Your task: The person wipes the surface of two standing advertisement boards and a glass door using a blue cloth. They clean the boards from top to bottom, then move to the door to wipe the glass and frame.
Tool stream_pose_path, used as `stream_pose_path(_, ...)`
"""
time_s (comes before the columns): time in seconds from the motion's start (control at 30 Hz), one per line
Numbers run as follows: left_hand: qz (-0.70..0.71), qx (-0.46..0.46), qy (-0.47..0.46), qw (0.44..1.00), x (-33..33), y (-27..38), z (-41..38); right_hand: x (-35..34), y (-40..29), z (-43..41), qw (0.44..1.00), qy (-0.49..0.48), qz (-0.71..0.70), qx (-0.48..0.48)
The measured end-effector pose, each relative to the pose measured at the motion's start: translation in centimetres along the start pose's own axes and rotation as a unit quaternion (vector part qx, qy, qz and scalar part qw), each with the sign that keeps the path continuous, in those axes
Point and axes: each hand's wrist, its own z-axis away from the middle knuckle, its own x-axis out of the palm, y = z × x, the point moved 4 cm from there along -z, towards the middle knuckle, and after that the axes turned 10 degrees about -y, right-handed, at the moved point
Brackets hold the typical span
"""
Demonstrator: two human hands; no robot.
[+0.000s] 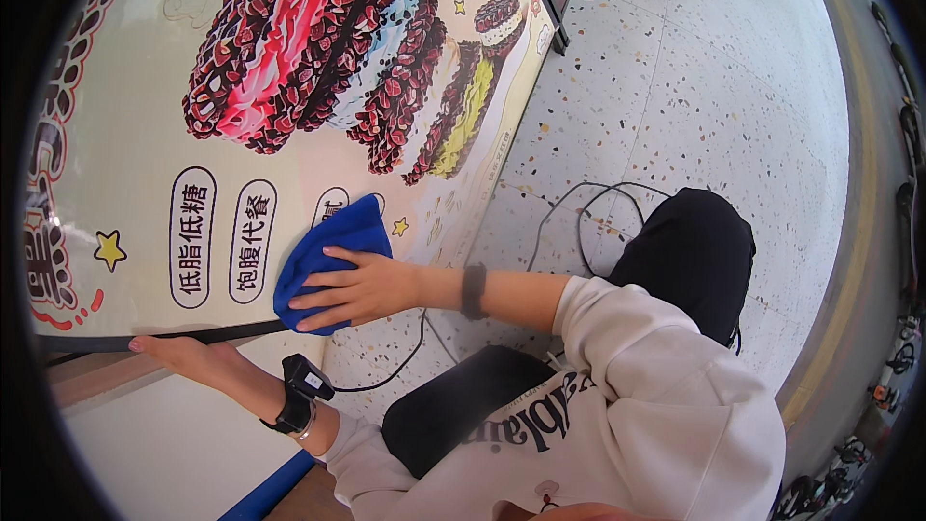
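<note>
A large glossy poster board (pixel 137 123) printed with layered cookies, stars and writing fills the upper left of the head view. My right hand (pixel 351 289) lies with spread fingers on a folded blue cloth (pixel 325 253), pressing it against the board's face near its lower edge. My left hand (pixel 173 358) is at the board's dark edge frame (pixel 239 331), with the thumb on the rim; its other fingers are largely hidden, so their hold is unclear. A black band with a small box-shaped device (pixel 307 376) is on my left wrist, and a dark band (pixel 474 291) on my right.
A black cable (pixel 579 213) loops over the speckled floor (pixel 636 108) beside my bent knee (pixel 687 253). The black foot of another board (pixel 561 40) stands at the top. Below the poster is a white panel (pixel 166 434). Parked two-wheelers (pixel 843 463) line the far right.
</note>
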Motion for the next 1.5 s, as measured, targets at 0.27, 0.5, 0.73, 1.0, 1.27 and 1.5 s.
stream_pose_path(0.27,-0.052,0.017,0.011,0.998,-1.5,0.2,-0.3,0.6,3.4,9.1,0.986,0.01,0.032,0.163)
stream_pose_path(0.5,-0.063,0.055,0.018,0.996,-1.6,-0.3,-0.6,-3.2,10.4,10.6,0.892,0.203,-0.041,0.403)
stream_pose_path(0.73,-0.02,0.068,0.002,0.997,-1.2,-0.8,-0.8,-8.9,23.9,13.7,0.77,0.365,-0.044,0.521)
stream_pose_path(1.0,-0.011,0.064,0.007,0.998,-1.3,-0.4,-0.3,-10.4,34.9,20.1,0.639,0.43,-0.16,0.617)
stream_pose_path(1.27,0.018,0.07,0.009,0.997,-0.5,-0.5,-0.1,-6.9,29.0,19.9,0.634,0.451,-0.148,0.611)
stream_pose_path(1.5,0.049,0.057,-0.009,0.997,-0.4,-0.5,0.1,-0.2,8.7,12.7,0.773,0.332,-0.152,0.519)
